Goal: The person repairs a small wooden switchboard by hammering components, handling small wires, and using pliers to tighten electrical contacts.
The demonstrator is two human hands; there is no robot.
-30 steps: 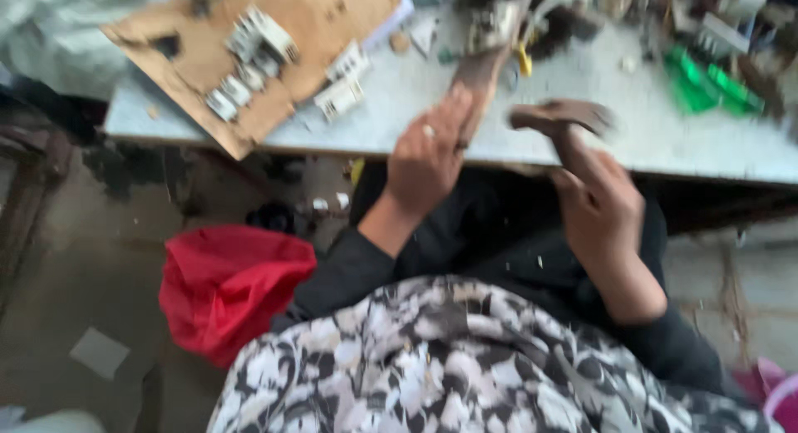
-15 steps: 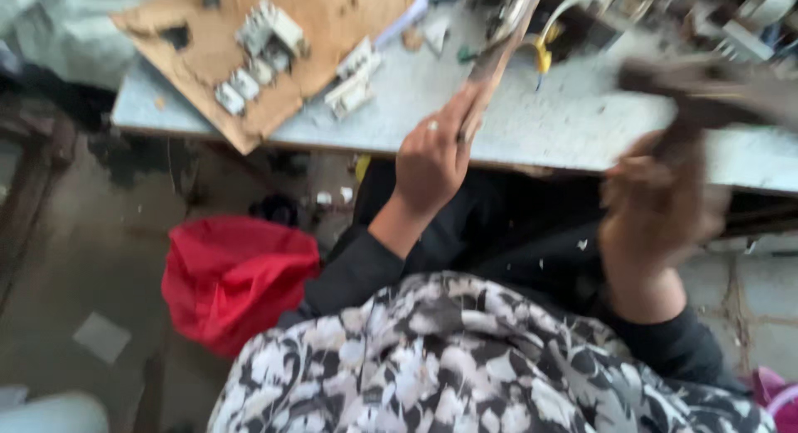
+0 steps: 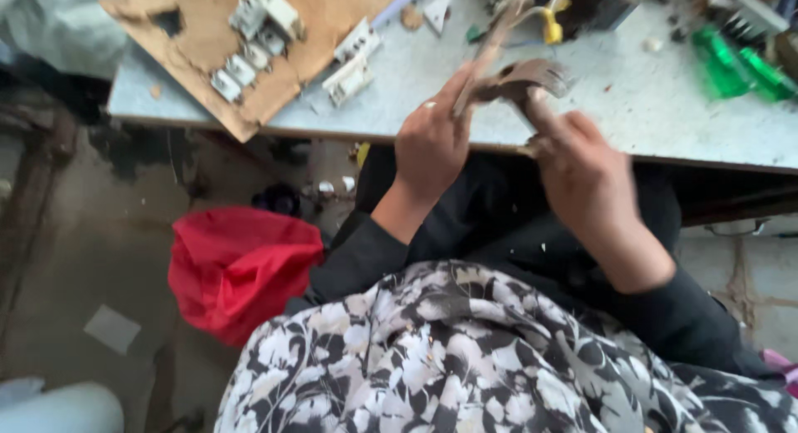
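Right hand swung hammer back against strip in left hand.

View from above of a seated person at a pale grey desk. The left hand closes its grip on a narrow brownish strip that rises tilted from the fingers over the desk edge. The right hand closes on the handle of a hammer, whose blurred head meets the strip just above the left hand. On the desk, upper left, lies a brown board bearing white electrical parts; green plastic pieces lie at upper right. A red bag sits on the floor beside the person's knee. A black-and-white floral garment fills the foreground.
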